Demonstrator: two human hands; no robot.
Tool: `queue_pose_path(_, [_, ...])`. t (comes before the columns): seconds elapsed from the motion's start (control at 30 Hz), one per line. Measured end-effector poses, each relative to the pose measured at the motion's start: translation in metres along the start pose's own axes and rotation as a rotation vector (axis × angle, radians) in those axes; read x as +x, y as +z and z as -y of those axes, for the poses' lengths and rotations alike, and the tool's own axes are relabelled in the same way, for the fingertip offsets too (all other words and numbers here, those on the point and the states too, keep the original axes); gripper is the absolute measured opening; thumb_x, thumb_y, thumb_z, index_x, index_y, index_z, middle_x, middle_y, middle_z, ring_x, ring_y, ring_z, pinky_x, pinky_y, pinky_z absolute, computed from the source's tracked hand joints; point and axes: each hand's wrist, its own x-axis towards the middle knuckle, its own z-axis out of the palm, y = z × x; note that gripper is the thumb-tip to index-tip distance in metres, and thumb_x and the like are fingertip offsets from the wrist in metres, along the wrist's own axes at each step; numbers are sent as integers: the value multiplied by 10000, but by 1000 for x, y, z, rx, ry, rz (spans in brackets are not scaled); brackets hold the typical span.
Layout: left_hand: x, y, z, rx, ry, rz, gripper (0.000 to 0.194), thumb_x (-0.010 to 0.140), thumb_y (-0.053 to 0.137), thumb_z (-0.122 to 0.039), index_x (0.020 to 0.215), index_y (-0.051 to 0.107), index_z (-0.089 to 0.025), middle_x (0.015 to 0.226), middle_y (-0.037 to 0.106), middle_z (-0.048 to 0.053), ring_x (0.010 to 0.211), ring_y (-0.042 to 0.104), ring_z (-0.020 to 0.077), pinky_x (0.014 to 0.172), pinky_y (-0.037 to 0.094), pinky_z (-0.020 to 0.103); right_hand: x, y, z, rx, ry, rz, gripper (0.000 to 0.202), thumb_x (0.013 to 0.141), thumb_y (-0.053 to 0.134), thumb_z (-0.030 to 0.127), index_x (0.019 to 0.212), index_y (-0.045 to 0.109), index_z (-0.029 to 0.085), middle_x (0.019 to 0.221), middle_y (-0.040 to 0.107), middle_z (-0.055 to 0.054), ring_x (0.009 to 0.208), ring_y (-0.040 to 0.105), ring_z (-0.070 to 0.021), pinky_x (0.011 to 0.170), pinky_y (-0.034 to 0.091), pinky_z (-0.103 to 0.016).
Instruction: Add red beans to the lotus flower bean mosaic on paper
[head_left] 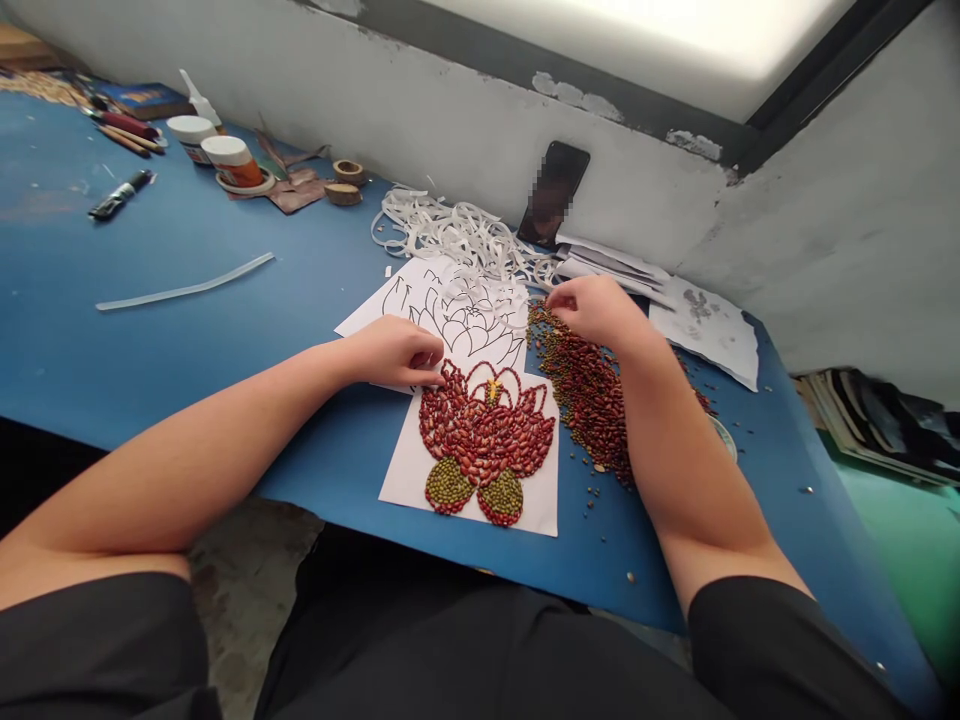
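Handling of the mosaic: the square white paper sheet (400,482) is judged light and limp but front-heavy with beans; sagging would probably crack beans loose, so it is best gripped by its bare lower corners, or slid flat with both sides supported.
Handling of single beans: hardness, smoothness and some slipperiness are to be expected; each is best pinched across its narrow middle.
Look of the mosaic: a lotus-like flower of glossy dark-red beans (484,435) is packed across the sheet, with two rounded olive-green bean leaves (448,484) below, outlined in red. Several upper petals are only outlined, white inside, around a small yellow centre (493,388).
Place: the sheet is laid close to the near edge of the blue bench (315,265), its top beside a black-line flower drawing on white paper (401,300).
Left hand (403,350): fingers are narrowly bent at the flower's upper-left petal; whether a bean is held cannot be told.
Right hand (592,308): fingers are curled over the far end of a loose red-and-green bean heap (589,400); their contents cannot be told.
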Motion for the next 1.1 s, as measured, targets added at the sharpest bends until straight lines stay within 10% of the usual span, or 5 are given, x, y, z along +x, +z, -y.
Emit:
queue_pose_path(0.2, [0, -1, -2, 7, 20, -17, 317, 923, 704, -478, 763, 624, -215, 651, 637, -32, 592, 531, 117, 612, 329, 254, 3, -1, -40, -67, 104, 158, 239, 868, 715, 138, 1040, 870, 198, 988, 832, -67, 899, 755, -248, 838, 565, -372])
queue_pose_path(0.47, [0, -2, -1, 17, 32, -21, 312, 928, 697, -477, 766, 624, -220, 650, 638, -31, 587, 524, 118, 609, 330, 257, 12, 20, -33, -138, 70, 157, 250, 909, 688, 107, 1077, 864, 167, 1058, 841, -102, 984, 765, -260, 915, 566, -362])
queue_pose_path(1.1, [-1, -2, -1, 21, 42, -33, 312, 931, 705, -485, 772, 644, -224, 650, 653, -31, 585, 541, 119, 605, 334, 256, -2, -5, -32, -181, 75, 334, 166, 782, 738, 87, 845, 800, 227, 876, 802, -28, 738, 664, -180, 662, 465, -327])
